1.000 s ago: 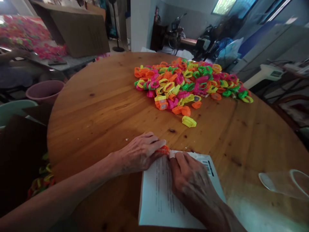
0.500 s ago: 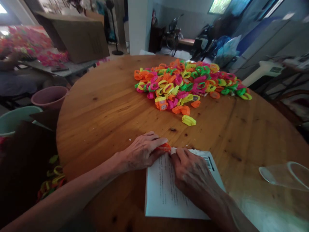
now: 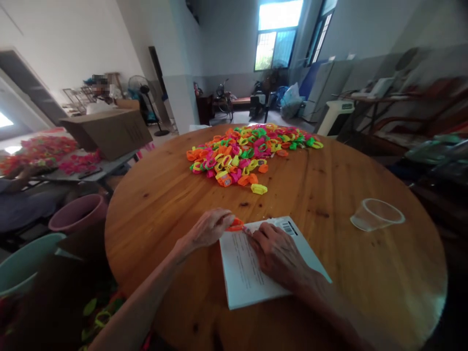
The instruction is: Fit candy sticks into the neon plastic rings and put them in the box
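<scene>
My left hand [image 3: 207, 228] pinches a small orange plastic ring [image 3: 236, 225] against the near part of the round wooden table [image 3: 161, 190]. My right hand [image 3: 272, 251] lies on a white printed sheet [image 3: 243, 278], its fingertips closed at the ring; whether they grip anything is hidden. A heap of orange, yellow, green and pink plastic rings [image 3: 244, 151] covers the far middle of the table. One yellow ring [image 3: 259, 188] lies apart from the heap, nearest my hands.
A clear plastic cup [image 3: 376, 214] lies tipped on the table's right side. Left of the table stand a pink bucket [image 3: 76, 214] and a teal tub [image 3: 22, 263]. A cardboard box [image 3: 106, 131] and more coloured rings [image 3: 47, 148] sit on a table further left.
The camera has tilted up and back, so more of the room shows. Both hands stay together at the orange ring on the sheet's top edge.
</scene>
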The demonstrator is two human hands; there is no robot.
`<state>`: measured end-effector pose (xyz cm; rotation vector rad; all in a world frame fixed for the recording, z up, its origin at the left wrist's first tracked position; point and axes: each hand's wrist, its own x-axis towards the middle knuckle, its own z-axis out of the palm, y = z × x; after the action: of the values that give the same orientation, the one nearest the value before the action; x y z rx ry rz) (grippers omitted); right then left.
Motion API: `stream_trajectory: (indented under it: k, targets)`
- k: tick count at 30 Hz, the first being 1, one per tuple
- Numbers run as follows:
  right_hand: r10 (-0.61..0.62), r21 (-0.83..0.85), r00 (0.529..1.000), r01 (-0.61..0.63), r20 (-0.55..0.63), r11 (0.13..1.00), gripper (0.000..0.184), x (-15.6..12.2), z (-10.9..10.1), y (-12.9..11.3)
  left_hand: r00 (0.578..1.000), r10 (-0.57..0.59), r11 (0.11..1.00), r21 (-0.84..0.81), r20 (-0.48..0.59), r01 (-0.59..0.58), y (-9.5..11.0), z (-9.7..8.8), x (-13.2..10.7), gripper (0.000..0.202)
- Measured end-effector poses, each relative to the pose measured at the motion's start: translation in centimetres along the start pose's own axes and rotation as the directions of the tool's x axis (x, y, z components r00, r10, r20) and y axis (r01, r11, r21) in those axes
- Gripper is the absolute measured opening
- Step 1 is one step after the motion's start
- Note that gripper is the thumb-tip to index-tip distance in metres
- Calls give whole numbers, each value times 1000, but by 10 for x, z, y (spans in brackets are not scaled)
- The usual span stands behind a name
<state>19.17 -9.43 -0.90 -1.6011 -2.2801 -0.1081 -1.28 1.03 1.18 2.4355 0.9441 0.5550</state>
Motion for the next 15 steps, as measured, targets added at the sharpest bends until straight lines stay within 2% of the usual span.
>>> stream_trajectory:
  k: [4,6,11,13,15]
  targets:
    - [19,44,1000,-18,-23,999,20,-4,2,2,1000,-12,986,165,-2,12,11,2,9,31]
    - [42,62,998,-39,-39,997,19,-6,3,1,1000,-5,977,213,-27,11,18,8,6,29]
    - [20,105,1000,-20,4,994,17,-5,-5,-1,999,-42,949,313,4,38,25,22,-4,27]
    - [-8,171,999,2,35,985,19,0,-10,6,999,-42,947,319,0,40,24,24,-4,29]
    - [14,221,1000,-15,3,975,22,11,-11,21,1000,-3,956,294,10,0,23,24,-3,29]
